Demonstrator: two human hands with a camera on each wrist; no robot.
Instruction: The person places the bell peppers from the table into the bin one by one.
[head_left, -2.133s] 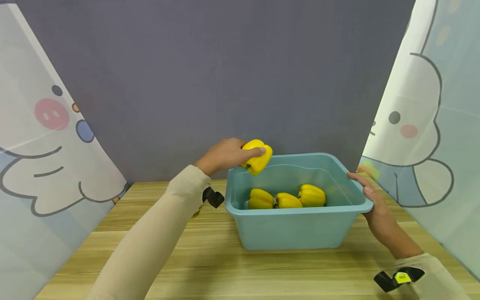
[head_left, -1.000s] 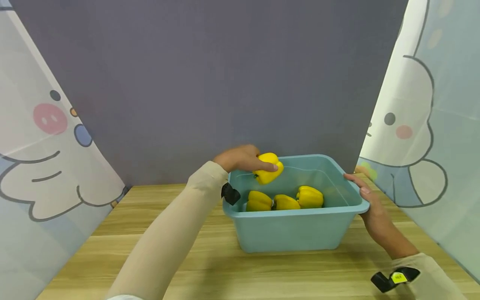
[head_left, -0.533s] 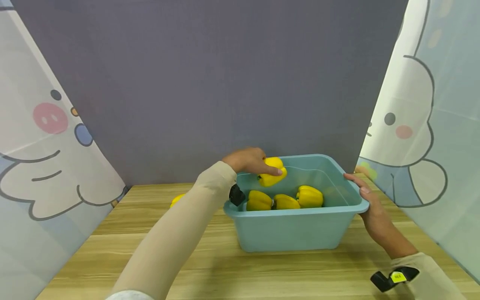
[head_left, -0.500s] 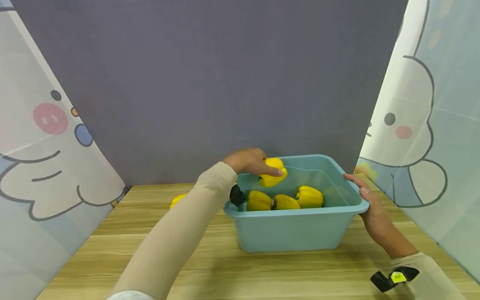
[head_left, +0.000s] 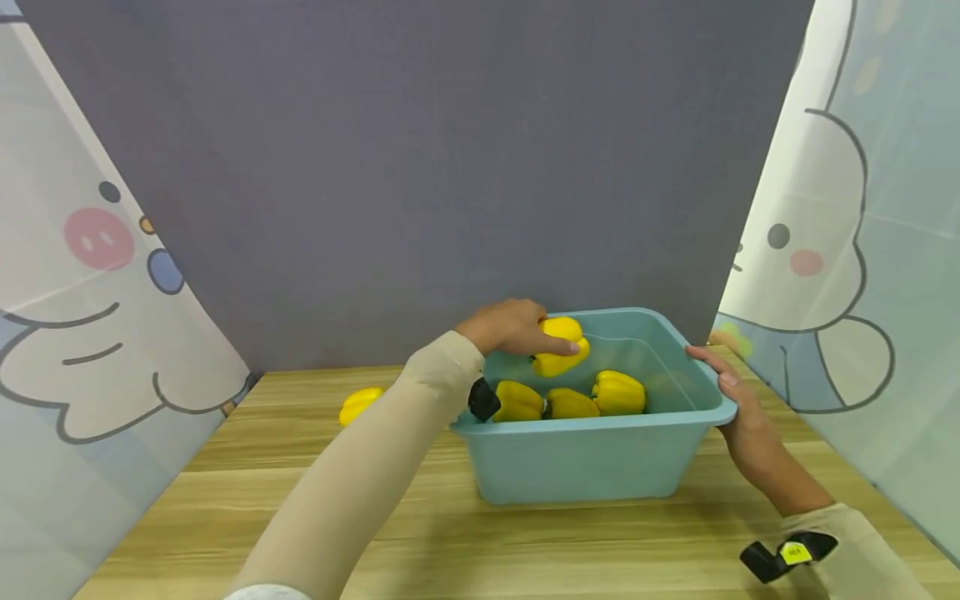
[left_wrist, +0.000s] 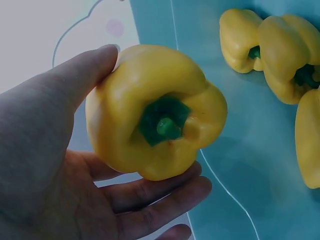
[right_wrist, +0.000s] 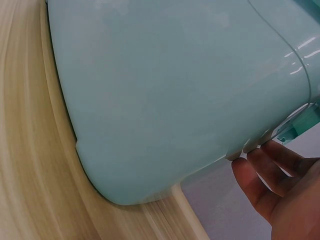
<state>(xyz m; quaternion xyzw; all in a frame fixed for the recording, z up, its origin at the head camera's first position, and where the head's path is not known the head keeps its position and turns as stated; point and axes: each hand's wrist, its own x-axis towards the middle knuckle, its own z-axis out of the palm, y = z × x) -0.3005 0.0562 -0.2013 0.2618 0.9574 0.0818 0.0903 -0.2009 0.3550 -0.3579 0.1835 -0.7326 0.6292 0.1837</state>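
Between its thumb and fingers, my left hand (head_left: 512,327) holds a yellow bell pepper (head_left: 561,346). Its green stem end (left_wrist: 167,122) faces the left wrist camera. The hand is over the left part of a light-blue plastic bin (head_left: 577,458), its wrist overlapping the left rim. Three more yellow bell peppers lie inside: one at the left (head_left: 519,402), one in the middle (head_left: 572,404), and one at the right (head_left: 619,392). My right hand (head_left: 750,425) holds the bin's right rim, its fingertips (right_wrist: 245,170) against the outer wall below the rim.
Another yellow bell pepper (head_left: 360,403) lies on the wooden table (head_left: 247,467) left of the bin, partly behind my left sleeve. A dark grey panel (head_left: 450,167) stands behind the table, with cartoon-printed sheets (head_left: 60,350) at both sides.
My left hand has carried its bell pepper to the right and lower over the bin. The bell pepper on the table has come into fuller view behind the sleeve. The right hand stays at the rim.
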